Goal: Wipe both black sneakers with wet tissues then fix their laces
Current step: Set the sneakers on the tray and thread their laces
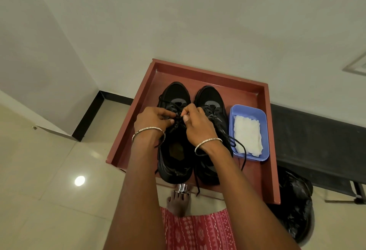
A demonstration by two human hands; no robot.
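Both of your hands are over the left sneaker, working its lace near the top of the tongue; your left hand has its fingers curled in on the lace from the left, and your right hand pinches a strand between thumb and fingertips from the right, so each is closed narrow on lace and holds nothing else; a bangle sits on each wrist.

The 2 sneakers stand side by side, toes away from you, in the reddish-brown tray; the right sneaker is just beside the left one, and its lace lies loose, looping toward the blue tub and trailing over the tray's near edge; I judge that 1 is not yet tied.

The tissues lie folded in the blue tub at the right of the tray, touched by neither hand; since you are on the laces, I take it the wiping is finished, though the black uppers do not show clearly whether they are clean or damp.

By my reckoning you are on the 1st of 2 lacings; what remains is to finish this knot, then gather and tie the loose lace of the right sneaker.

As for writing, I can read none; grey patches mark both toe areas and a dull patch shows on the left insole, but no brand or label is legible.
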